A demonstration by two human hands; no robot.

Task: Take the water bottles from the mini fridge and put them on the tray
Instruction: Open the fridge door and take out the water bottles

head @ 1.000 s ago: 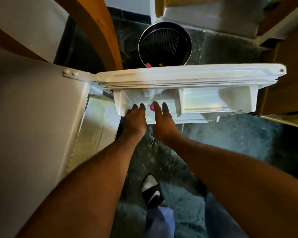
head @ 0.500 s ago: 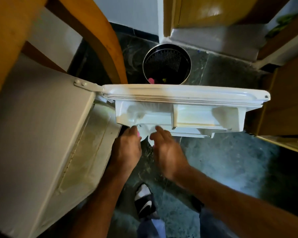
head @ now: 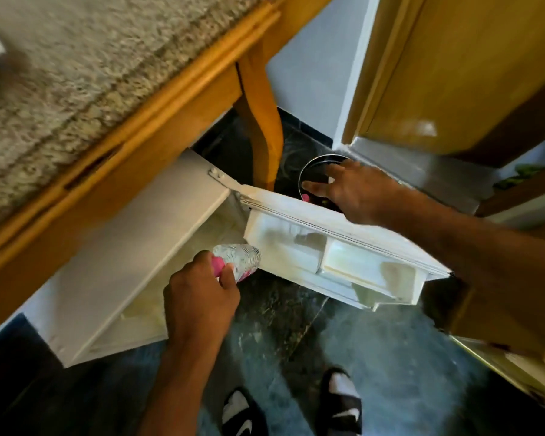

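The landmark taken was the mini fridge door point(head: 343, 243), which stood open with its inner shelves facing the person.

The left hand point(head: 199, 297) was closed around a water bottle point(head: 238, 259), clear with a pink label, held tilted just off the hinge end of the door and clear of its shelves. The right hand point(head: 356, 193) lay over the top edge of the door with fingers spread and nothing in it; whether the palm pressed on the door could not be told.

Risks, as judged. The bottle was gripped by one end only, so it could slip or swing against the door shelf on the way up. The wooden table edge point(head: 158, 102) overhung the fridge above the door, and a quick lift could knock the bottle or the hand against it. A push on the door could shut it before the remaining bottles were taken. A waste bin point(head: 312, 171) stood on the floor just behind the door, where a dropped bottle might land.

Not established: the tray was not in view. The fridge interior was hidden, so the count of bottles left was unknown. The bottle's cap end was covered by the fingers, and motion blur softened the door shelves.
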